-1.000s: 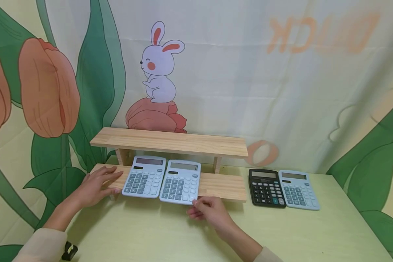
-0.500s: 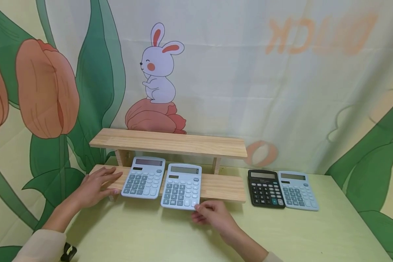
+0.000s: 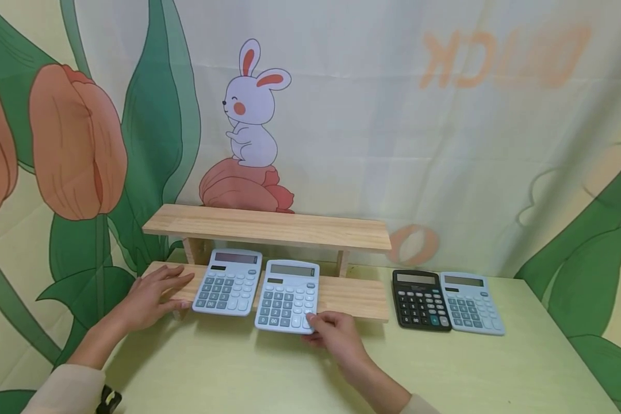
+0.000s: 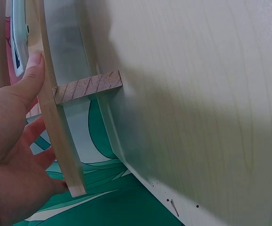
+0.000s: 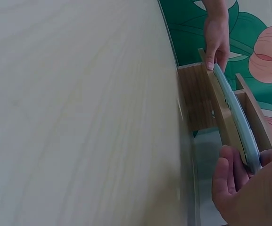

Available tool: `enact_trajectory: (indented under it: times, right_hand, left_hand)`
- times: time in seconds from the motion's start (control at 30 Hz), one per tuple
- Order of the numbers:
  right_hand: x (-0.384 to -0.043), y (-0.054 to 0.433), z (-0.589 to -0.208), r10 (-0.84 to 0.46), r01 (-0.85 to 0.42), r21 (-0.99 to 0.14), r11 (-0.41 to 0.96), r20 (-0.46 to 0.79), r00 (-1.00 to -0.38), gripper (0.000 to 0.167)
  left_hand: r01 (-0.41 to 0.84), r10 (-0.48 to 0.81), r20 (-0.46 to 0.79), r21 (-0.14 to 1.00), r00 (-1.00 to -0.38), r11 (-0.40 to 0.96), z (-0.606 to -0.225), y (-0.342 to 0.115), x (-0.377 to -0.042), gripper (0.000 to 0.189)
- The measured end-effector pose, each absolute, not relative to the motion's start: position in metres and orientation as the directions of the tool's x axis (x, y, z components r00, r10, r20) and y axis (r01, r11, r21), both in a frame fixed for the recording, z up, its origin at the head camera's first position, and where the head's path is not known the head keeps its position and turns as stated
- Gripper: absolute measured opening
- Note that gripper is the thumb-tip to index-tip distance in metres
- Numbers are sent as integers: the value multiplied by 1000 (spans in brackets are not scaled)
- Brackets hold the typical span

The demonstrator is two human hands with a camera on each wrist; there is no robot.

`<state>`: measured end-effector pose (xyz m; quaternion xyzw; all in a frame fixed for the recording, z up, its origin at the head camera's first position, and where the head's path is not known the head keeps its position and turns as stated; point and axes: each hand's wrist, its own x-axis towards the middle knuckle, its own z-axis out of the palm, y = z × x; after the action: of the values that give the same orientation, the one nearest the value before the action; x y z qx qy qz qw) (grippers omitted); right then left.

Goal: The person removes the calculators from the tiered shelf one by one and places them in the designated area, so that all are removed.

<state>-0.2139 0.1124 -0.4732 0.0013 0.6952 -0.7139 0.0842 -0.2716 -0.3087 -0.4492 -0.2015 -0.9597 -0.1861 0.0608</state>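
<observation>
On the lower board of a wooden two-tier shelf [image 3: 352, 296] lie two light blue calculators side by side, both jutting past its front edge. My right hand [image 3: 338, 342] pinches the lower right corner of the right calculator [image 3: 287, 296], thumb on top and fingers underneath, as the right wrist view also shows. The left calculator [image 3: 227, 282] lies tilted a little, just right of my left hand [image 3: 155, 293]. That hand rests with spread fingers on the left end of the lower board; in the left wrist view its thumb [image 4: 34, 70] touches the board near the front edge.
A black calculator [image 3: 421, 299] and another light blue calculator [image 3: 473, 302] lie touching on the pale table [image 3: 227, 374], right of the shelf. The upper board [image 3: 269, 225] runs above and behind. A small black object [image 3: 108, 398] is near the left sleeve.
The right calculator has slid slightly toward me, widening its gap from the left one, with my right hand moving along. My thumb now reaches further onto it. My left hand has stayed put.
</observation>
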Motion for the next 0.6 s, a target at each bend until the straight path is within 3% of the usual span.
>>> enact_trajectory:
  times: [0.6]
  right_hand:
    - [-217,126,-467,-181,180,-977,-114,-158,-971,23]
  left_hand:
    - [404,358,193,333,-914,852,-449,-308,-271,69]
